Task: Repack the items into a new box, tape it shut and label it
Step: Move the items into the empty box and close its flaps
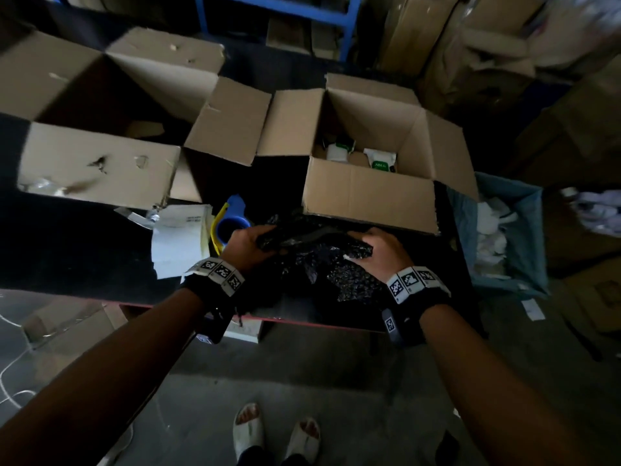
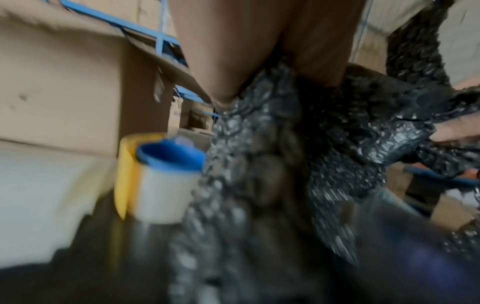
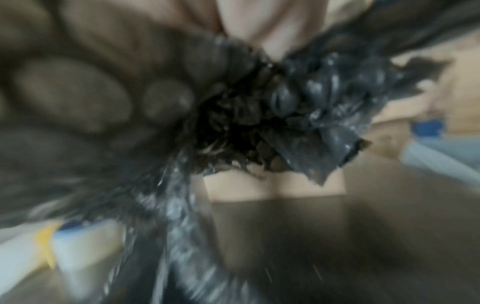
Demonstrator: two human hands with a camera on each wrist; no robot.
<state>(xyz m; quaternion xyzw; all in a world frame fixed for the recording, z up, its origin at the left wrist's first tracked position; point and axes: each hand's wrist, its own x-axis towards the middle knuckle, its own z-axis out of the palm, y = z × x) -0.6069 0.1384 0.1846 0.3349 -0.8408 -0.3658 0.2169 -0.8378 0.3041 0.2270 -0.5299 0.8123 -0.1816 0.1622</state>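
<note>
Both hands hold a crumpled sheet of black bubble wrap [image 1: 316,257] over the near edge of the dark table [image 1: 84,250]. My left hand [image 1: 250,242] grips its left end, my right hand [image 1: 376,250] grips its right end. In the left wrist view the bubble wrap [image 2: 272,164] hangs down from my fingers [image 2: 218,61]. The right wrist view is blurred, with bunched bubble wrap [image 3: 298,115] against my fingers [image 3: 78,98]. Just beyond stands an open cardboard box [image 1: 373,193] with white and green packets [image 1: 379,159] inside. A larger, worn open box [image 1: 100,129] stands to the left.
A blue and yellow tape dispenser [image 1: 232,223] and white papers [image 1: 181,240] lie left of my hands. A blue-lined bin [image 1: 504,237] of white scraps stands at the table's right end. More cartons [image 1: 470,45] and blue shelving [image 1: 279,8] fill the back.
</note>
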